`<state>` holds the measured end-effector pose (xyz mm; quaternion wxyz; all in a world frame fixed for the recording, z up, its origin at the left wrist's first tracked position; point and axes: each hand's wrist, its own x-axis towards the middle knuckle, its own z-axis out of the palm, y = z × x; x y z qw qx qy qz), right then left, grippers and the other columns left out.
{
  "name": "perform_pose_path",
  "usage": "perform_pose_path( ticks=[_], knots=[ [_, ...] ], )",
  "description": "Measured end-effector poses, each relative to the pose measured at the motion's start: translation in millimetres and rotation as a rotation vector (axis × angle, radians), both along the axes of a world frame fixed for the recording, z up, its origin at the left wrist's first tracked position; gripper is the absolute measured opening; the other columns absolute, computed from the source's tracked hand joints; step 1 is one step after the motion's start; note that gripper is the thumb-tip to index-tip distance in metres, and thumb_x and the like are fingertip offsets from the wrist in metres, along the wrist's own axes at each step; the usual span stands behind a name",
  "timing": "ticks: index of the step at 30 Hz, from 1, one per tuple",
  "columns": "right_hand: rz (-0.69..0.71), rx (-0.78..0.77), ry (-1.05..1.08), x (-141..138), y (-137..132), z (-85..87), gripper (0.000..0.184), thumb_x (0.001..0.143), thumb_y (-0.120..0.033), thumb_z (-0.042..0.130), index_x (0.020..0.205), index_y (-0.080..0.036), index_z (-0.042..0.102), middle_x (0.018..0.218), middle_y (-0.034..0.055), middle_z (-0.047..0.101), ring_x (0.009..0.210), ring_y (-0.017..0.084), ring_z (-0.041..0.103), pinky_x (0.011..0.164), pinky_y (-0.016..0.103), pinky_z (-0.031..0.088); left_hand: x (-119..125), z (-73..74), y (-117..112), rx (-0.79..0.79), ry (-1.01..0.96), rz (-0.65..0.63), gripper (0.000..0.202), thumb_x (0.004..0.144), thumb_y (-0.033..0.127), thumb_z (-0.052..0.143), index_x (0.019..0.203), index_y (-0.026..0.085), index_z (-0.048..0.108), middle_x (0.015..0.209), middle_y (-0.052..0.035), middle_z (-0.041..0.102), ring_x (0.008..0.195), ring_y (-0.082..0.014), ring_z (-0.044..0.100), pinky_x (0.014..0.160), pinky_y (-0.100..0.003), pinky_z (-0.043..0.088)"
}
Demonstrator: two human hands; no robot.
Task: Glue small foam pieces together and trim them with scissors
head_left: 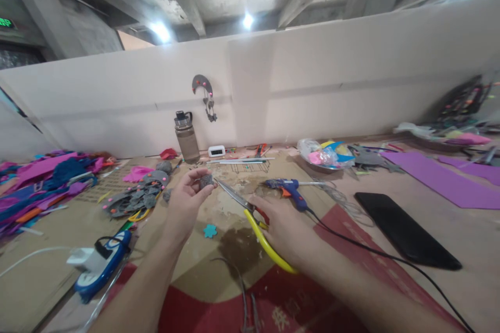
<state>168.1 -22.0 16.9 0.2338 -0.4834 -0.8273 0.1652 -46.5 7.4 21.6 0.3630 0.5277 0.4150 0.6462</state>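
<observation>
Between the thumb and fingers of my left hand [183, 203] is a small grey felt-like piece [205, 181]. My right hand [279, 226] is wrapped round a pair of scissors [234, 195] with yellow handles. The blades point up and left, their tips close beside the grey piece; whether they touch it I cannot tell. Below the hands, a teal flower-shaped piece [210, 230] lies flat on the cardboard [195, 270]. Just beyond my right hand rests a blue glue gun [287, 187], its black cord running to the lower right.
Grey cut pieces with pink dots [144, 195] lie left, beside a heap of coloured scraps [50, 182]. A power strip [105, 265] sits nearer me. Behind stands a water bottle [187, 138]. To the right are a phone [402, 226], a filled bowl [328, 166] and purple sheets [441, 177].
</observation>
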Motion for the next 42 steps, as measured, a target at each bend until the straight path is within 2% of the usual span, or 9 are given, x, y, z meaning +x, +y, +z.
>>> perform_pose_path(
  ticks=[7, 14, 20, 29, 42],
  knots=[
    [0.010, 0.005, 0.070, -0.3, 0.6, -0.7, 0.032, 0.075, -0.020, 0.056, 0.108, -0.021, 0.058, 0.099, 0.0072, 0.063, 0.086, 0.018, 0.056, 0.071, 0.024, 0.036, -0.3, 0.9, -0.7, -0.017, 0.012, 0.018, 0.038, 0.064, 0.020, 0.071, 0.099, 0.019, 0.057, 0.101, -0.0052, 0.062, 0.080, -0.0135, 0.062, 0.068, -0.024, 0.048],
    [0.006, -0.001, 0.011, -1.9, -3.3, 3.4, 0.031, 0.078, -0.024, 0.055, 0.108, -0.021, 0.058, 0.100, 0.0076, 0.061, 0.088, 0.018, 0.056, 0.074, 0.024, 0.036, 0.6, 3.2, -2.5, -0.018, 0.084, 0.043, 0.037, 0.064, 0.021, 0.070, 0.099, 0.018, 0.057, 0.099, -0.0058, 0.063, 0.084, -0.0148, 0.061, 0.073, -0.026, 0.048],
    [-0.027, -0.020, -0.033, -1.6, -4.1, 4.8, 0.030, 0.079, -0.027, 0.055, 0.108, -0.022, 0.058, 0.100, 0.0076, 0.061, 0.086, 0.018, 0.056, 0.073, 0.025, 0.036, 1.5, 4.5, -3.2, -0.012, 0.096, 0.036, 0.037, 0.064, 0.021, 0.070, 0.099, 0.018, 0.057, 0.101, -0.0064, 0.063, 0.083, -0.0150, 0.060, 0.069, -0.025, 0.047],
    [0.057, -0.057, 0.106, -2.2, -2.4, 2.4, 0.027, 0.075, -0.017, 0.055, 0.101, -0.020, 0.062, 0.091, 0.0067, 0.065, 0.083, 0.017, 0.056, 0.070, 0.023, 0.037, 0.5, 3.7, -3.3, -0.038, -0.005, -0.029, 0.035, 0.065, 0.018, 0.069, 0.099, 0.018, 0.059, 0.098, -0.0053, 0.063, 0.079, -0.0133, 0.060, 0.066, -0.023, 0.045],
    [0.121, -0.138, 0.236, -2.9, -2.2, 1.1, 0.022, 0.074, -0.014, 0.051, 0.091, -0.019, 0.065, 0.084, 0.0041, 0.067, 0.076, 0.016, 0.058, 0.066, 0.022, 0.039, 0.3, 6.6, -4.0, -0.059, -0.016, -0.055, 0.036, 0.063, 0.018, 0.071, 0.098, 0.018, 0.060, 0.100, -0.0051, 0.061, 0.077, -0.0123, 0.060, 0.064, -0.022, 0.044]
  ],
)
